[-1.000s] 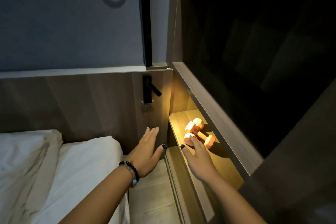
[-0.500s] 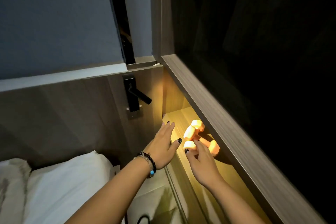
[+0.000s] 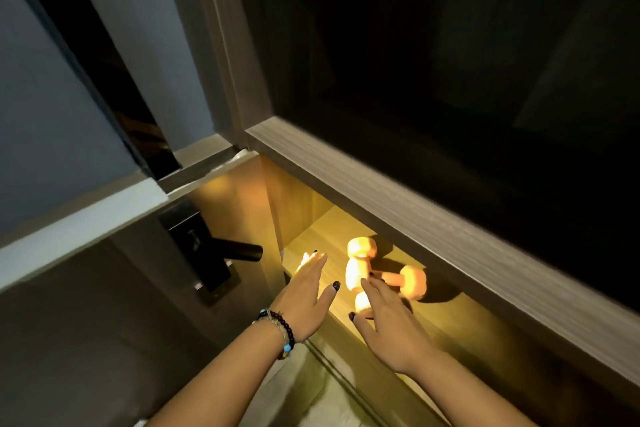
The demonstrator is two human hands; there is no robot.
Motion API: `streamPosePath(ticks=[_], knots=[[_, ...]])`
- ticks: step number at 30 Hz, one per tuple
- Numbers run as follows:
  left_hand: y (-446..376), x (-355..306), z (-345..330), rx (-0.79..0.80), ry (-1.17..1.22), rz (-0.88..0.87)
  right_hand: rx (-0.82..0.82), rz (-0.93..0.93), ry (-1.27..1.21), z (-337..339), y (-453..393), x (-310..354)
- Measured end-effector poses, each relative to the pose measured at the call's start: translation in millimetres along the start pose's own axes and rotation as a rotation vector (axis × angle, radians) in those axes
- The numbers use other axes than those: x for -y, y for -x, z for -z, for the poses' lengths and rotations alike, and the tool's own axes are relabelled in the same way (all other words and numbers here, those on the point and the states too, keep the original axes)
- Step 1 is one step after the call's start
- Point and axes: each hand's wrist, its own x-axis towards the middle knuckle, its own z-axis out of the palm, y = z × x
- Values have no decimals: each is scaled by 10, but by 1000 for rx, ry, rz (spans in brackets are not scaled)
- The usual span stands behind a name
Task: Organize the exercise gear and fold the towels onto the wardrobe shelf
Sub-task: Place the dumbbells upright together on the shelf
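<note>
As both hands reached in flat-fingered, right hand (image 3: 388,319) touching the dumbbells (image 3: 377,274), left hand (image 3: 308,291) spread beside them, a nudge could have rolled them off the shelf (image 3: 311,243).

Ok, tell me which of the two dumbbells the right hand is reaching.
The nearer dumbbell, lying crosswise: the right hand's fingers are at its handle. The other dumbbell lies further back, nearer the left hand.

Both arms reach forward; left hand (image 3: 304,298) flat, fingers straight, right hand (image 3: 388,319) spread with fingers extended.
</note>
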Motion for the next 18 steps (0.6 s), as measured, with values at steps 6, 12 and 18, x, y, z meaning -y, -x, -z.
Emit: streamPosePath(ticks=[6, 12, 18], knots=[[-301, 344, -409, 44, 98, 1, -108, -92, -8, -251, -58, -149], [-466, 672, -789, -16, 123, -102, -283, -170, -73, -671, 4, -287], [-240, 1002, -1111, -25, 217, -268, -474, -177, -88, -1185, 302, -171]])
